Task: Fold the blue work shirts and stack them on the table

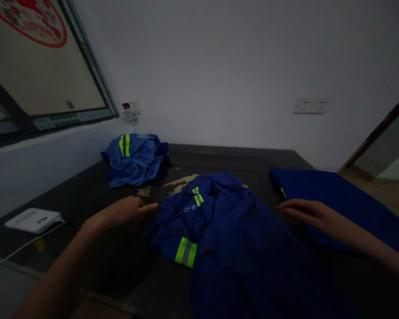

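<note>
Rumpled blue fabric [232,230] lies between two open hands [133,211].

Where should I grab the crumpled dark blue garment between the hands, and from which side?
I'd pinch the dark blue garment at its near-left border, beside the wide yellow-green band, with the left hand coming from the left. That border lies exposed against the dark surface, while the middle is bunched in folds.

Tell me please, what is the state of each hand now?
Left hand: partly open, index finger out, nothing visibly held.
Right hand: open, fingers loosely bent, nothing visibly held.
</note>
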`<state>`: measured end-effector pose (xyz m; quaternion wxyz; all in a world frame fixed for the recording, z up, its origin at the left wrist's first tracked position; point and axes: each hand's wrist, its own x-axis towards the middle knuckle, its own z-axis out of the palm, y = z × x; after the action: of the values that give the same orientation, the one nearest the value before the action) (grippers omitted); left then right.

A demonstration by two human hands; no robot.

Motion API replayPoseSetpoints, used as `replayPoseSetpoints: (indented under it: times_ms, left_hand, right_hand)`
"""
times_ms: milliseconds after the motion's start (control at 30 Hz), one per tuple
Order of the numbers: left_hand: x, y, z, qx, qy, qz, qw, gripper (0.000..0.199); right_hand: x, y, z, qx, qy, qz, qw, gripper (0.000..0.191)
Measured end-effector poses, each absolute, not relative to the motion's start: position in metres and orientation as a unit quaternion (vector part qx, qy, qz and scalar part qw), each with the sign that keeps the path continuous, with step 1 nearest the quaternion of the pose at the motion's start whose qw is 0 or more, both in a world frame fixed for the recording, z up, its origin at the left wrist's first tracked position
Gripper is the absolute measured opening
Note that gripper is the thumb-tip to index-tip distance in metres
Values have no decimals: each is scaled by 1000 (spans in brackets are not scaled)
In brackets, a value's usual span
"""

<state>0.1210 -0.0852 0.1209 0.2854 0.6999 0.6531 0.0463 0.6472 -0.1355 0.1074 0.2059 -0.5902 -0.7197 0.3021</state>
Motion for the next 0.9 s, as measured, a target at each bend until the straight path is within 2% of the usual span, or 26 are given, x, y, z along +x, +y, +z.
replayPoseSetpoints:
  times_ms: [133,233,333,433,533,600,667,767,900]
  left_hand:
    - [113,-139,107,637,688,18,348,56]
    - [120,-158,88,634,669,1,388,55]
    - [137,-160,66,641,654,25,401,54]
    - [156,-153,50,651,644,74,394,49]
    - [165,-140,42,643,635,148,402,36]
    - [164,-126,42,616,615,222,440,29]
    - [158,-108,45,571,580,310,492,32]
    - [151,-75,54,498,527,433,535,39]
    - [156,-27,60,442,479,533,540,29]
  right_hand:
    - [610,-50,82,-597,-761,223,125,29]
    - [592,-13,45,-650,-734,192,51,37]
    - [575,-3,17,-665,-721,189,48,48]
    - [564,-10,3,-666,-709,215,87,50]
    - [562,-24,2,-641,-705,272,136,39]
    - [569,-38,9,-627,-693,307,179,30]
    - [581,-55,22,-631,-655,354,220,26]
    - [602,-88,46,-632,-561,435,309,35]
    - [621,-137,68,-617,-469,461,432,50]
